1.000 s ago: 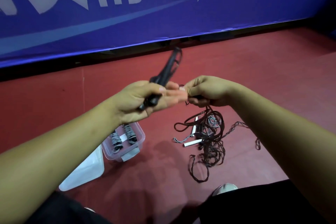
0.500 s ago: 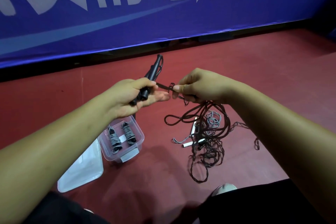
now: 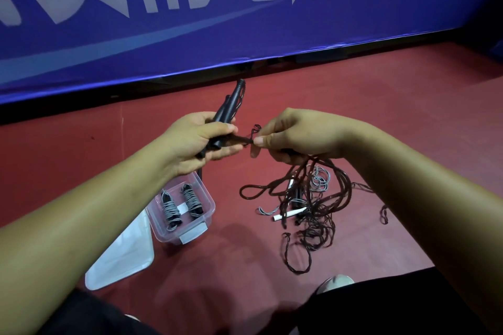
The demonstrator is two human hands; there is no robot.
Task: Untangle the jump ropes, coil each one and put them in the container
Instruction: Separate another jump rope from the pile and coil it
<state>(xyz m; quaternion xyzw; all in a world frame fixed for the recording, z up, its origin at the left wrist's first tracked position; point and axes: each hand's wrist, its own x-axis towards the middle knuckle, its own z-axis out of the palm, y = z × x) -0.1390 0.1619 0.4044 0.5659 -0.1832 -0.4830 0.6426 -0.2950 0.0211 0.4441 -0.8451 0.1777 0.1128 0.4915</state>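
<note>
We see the left hand point(image 3: 196, 141), fingers curled round 2 black handles point(image 3: 231, 102); the right hand point(image 3: 296, 136) pinches the dark rope point(image 3: 313, 215), whose tangle lies on the red floor point(image 3: 408, 117) right of the clear container point(image 3: 210, 200) holding 2 coiled ropes point(image 3: 170, 211).

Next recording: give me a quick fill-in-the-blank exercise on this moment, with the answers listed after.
1. The clear container holds ____ coiled grey ropes.
2. The left hand grips the jump rope's black ____.
3. The right hand pinches the dark brown rope, whose tangle lies on the ____ floor.
Answers: two; handles; red.
</note>
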